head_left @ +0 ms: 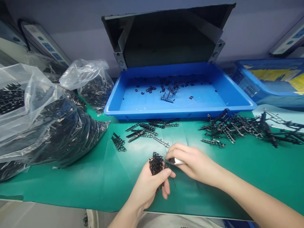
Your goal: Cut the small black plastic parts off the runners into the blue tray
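My left hand (146, 186) grips a tangled bunch of black moulded plastic parts (156, 164) against its palm, with the thumb across the front. My right hand (194, 161) holds a small white-and-metal hand tool (175, 161), its exact kind hard to tell. The tool's dark tip touches the edge of the black bunch. Both hands are above a green work mat (95, 186). Loose black ladder-like plastic strips (147, 131) lie on the mat just beyond my hands, and a larger heap (234, 129) lies to the right.
A blue plastic tray (175, 113) holding small black pieces stands at the back of the mat, with a dark hinged panel (166, 38) behind it. Clear bags (47, 139) stuffed with black parts fill the left side. Another blue tray (251, 83) sits at the back right.
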Motion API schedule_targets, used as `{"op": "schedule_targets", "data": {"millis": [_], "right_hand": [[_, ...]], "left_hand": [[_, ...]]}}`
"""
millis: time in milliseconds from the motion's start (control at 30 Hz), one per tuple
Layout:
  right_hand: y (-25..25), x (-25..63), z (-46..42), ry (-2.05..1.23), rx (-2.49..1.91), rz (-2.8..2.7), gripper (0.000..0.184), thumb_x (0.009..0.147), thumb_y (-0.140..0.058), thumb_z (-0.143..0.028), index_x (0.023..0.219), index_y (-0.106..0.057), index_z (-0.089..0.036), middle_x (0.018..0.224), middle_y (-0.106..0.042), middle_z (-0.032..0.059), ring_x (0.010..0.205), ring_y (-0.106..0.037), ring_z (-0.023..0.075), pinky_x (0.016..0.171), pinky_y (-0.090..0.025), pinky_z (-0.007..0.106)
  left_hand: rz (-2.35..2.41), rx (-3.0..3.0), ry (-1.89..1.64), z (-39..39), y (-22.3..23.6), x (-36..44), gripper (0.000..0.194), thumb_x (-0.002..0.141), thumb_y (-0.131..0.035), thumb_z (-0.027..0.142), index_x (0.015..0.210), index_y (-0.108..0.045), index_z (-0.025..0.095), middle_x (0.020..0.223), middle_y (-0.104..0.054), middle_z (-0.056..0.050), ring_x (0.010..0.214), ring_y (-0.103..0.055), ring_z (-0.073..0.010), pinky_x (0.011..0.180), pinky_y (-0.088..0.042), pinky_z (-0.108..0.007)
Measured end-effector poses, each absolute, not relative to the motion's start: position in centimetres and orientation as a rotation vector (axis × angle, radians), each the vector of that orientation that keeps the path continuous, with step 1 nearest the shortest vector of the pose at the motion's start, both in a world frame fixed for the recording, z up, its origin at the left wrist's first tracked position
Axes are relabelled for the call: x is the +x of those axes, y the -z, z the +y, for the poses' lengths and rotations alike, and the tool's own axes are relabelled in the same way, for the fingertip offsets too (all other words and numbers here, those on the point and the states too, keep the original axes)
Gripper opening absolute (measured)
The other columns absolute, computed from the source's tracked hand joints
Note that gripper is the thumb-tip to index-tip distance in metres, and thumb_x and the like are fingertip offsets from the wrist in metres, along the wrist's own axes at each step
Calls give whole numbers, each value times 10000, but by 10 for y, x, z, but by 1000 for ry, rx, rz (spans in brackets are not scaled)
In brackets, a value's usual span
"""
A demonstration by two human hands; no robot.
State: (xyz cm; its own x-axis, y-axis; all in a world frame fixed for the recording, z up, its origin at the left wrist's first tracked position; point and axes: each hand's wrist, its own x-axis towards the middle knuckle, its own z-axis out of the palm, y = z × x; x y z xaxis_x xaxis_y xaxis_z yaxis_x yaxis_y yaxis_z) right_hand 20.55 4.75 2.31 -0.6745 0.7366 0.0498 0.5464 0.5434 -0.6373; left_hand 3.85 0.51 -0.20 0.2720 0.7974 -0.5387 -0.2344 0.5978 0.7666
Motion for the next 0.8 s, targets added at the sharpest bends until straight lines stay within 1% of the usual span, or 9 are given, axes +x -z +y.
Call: {"op": "schedule_targets", "data": {"millis": [33,67,133,200,267,400,667,800], "right_hand": [[-21,204,44,-865,-1117,-2411,184,858,-429,-159,996,-541,-205,963,-597,49,785,-591,158,651,-463,260],[-19,203,41,-868,-1190,-2351,189,868,-428,-201,1028,-529,-203,965,-601,53,792,-592,164,664,-470,274],[-17,202,35,-879,-1328,-2274,241,886,-401,-266,1093,-506,-199,973,-610,60,796,-599,175,676,-484,302],[-17,201,28,-919,-1362,-2289,285,902,-350,-273,1138,-493,-205,991,-619,59,805,-607,177,676,-492,310],[-18,200,23,-961,-1313,-2339,313,907,-317,-239,1168,-488,-218,993,-626,48,818,-610,171,669,-494,296],[-19,196,18,-942,-1269,-2388,342,899,-323,-186,1195,-486,-235,928,-638,25,764,-608,158,602,-484,269],[-14,191,14,-726,-1262,-2413,353,901,-298,-193,1174,-521,-169,891,-667,55,714,-622,165,544,-482,269],[-13,192,12,-698,-1265,-2429,356,899,-301,-191,1177,-521,-156,854,-666,49,685,-623,166,516,-471,270]], "left_hand": [[1097,640,-769,4,2,38,266,694,-650,364,705,-546,119,352,-472,39,288,-360,-64,313,-268,-172],[1119,651,-792,4,2,37,255,712,-632,360,699,-548,120,319,-431,55,281,-316,-53,310,-228,-165],[1155,665,-833,3,3,35,240,736,-606,351,724,-559,117,333,-434,57,291,-282,-41,321,-189,-162],[1159,677,-847,3,4,33,250,738,-603,357,726,-568,110,355,-442,52,301,-271,-35,329,-171,-165],[1148,689,-851,3,5,32,284,724,-613,383,686,-570,106,345,-416,57,304,-253,-31,331,-159,-169],[1141,699,-859,3,4,32,326,696,-628,427,641,-563,113,325,-384,66,300,-226,-29,328,-144,-174],[1161,710,-841,2,3,31,301,714,-610,415,649,-557,127,329,-379,70,303,-223,-33,330,-149,-172],[1189,705,-840,3,3,33,312,691,-624,433,642,-541,136,328,-373,72,307,-231,-39,335,-145,-175]]}}
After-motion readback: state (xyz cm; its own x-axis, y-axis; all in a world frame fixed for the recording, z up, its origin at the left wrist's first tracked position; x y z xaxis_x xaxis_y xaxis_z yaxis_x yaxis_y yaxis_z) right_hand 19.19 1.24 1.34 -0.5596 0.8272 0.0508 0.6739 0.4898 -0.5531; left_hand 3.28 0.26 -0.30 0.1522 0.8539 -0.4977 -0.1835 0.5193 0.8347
